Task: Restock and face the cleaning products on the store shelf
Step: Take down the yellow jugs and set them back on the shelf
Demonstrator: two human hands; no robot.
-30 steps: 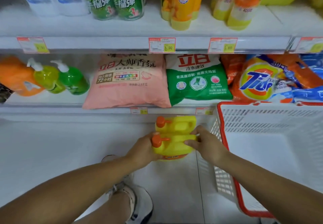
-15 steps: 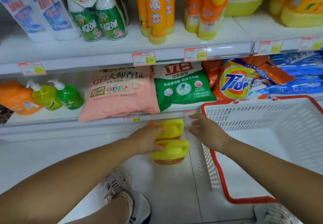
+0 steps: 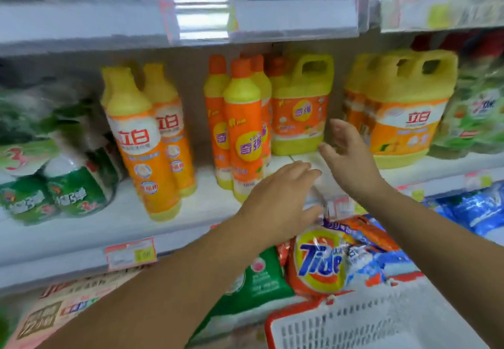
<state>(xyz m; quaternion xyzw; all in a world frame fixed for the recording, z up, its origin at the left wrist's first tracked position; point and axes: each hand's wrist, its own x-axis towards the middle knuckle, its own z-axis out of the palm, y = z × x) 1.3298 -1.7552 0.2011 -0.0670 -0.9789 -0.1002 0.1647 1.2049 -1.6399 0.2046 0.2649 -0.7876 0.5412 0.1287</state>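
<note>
A: Where's the yellow jug [image 3: 300, 108] from the hands?
B: Upright on the shelf [image 3: 90, 228], towards the back, just up and left of the right hand [image 3: 347, 155], which is the nearer one.
A: And the hands?
B: Both empty. The right is raised, fingers loosely spread, in the gap beside the bigger jugs [image 3: 401, 114]. The left hand [image 3: 281, 198] reaches lower, palm down, fingers straight.

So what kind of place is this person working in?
Most likely a shop's cleaning-products aisle: price tags on the shelf edge, rows of identical dish-soap bottles, and a red-rimmed shopping basket.
</note>
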